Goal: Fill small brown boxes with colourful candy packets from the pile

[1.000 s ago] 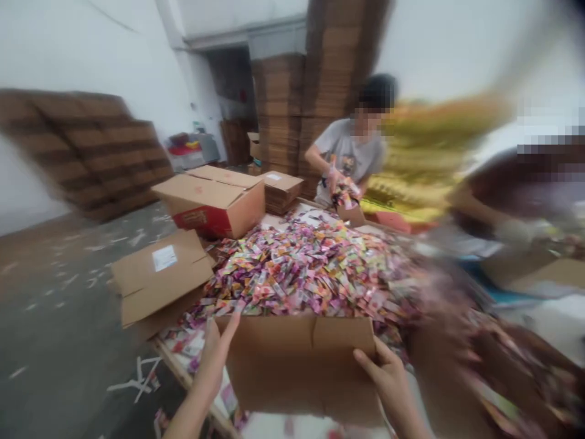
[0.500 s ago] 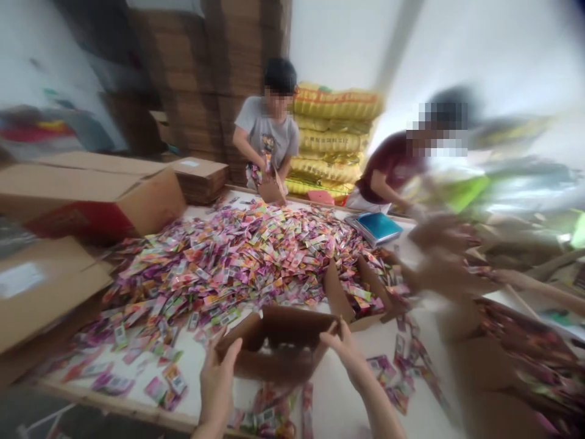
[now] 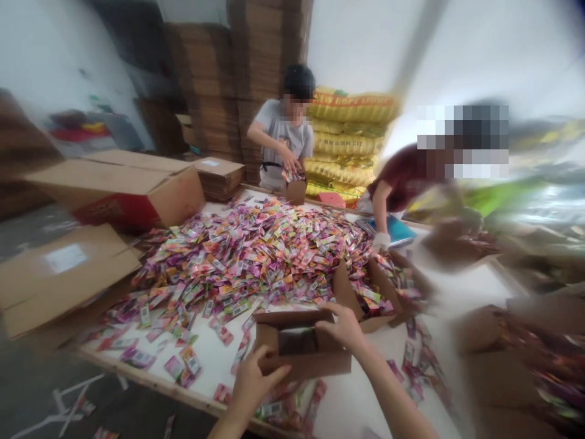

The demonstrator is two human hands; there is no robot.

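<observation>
A small open cardboard box (image 3: 304, 364) sits low over the near part of the white table, its opening facing up and towards me. My left hand (image 3: 256, 381) grips its near left corner, the fingers curled over the wall. At the far right side, my right hand (image 3: 342, 329) holds the rim with its fingers reaching over the edge. Inside the box I see bare cardboard and a dark patch at the bottom. Beyond it spreads a big heap of small colourful snack packets (image 3: 274, 256). Several loose packets lie in front of the box, partly hidden by it.
Open boxes (image 3: 381, 286) with packets stand just right of the heap. Large cartons (image 3: 169, 198) are on the left. Across the table, one person in grey (image 3: 287, 131) handles packets at a box; another in dark red (image 3: 402, 177) leans in. A packet-filled carton (image 3: 498, 366) stands at right.
The box has turned and settled lower, slightly right in view. My right hand has moved to its far rim. The dark-red-clad person's gloved hand now reaches to the boxes beside the heap.
</observation>
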